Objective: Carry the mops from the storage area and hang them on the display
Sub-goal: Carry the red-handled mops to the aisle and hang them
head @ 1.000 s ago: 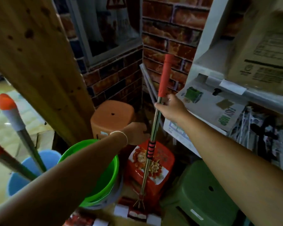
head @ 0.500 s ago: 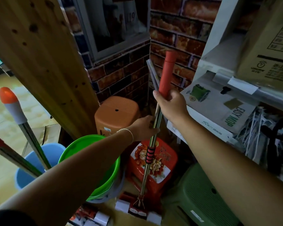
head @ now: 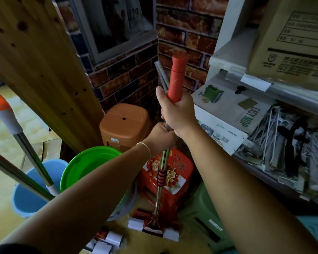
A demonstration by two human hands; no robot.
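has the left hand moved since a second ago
Yes. The left hand rose from beside the orange stool to grip the mop pole under the right hand.

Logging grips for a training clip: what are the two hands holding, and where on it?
Both grip one mop: right hand at the base of its red handle, left hand on the metal pole just below.

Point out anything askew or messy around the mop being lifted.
The white hooks on the right shelf lie in a tangled heap, and the "Easy Mop" box sits tilted over the edge. The mop, gripped by both hands, looks intact.
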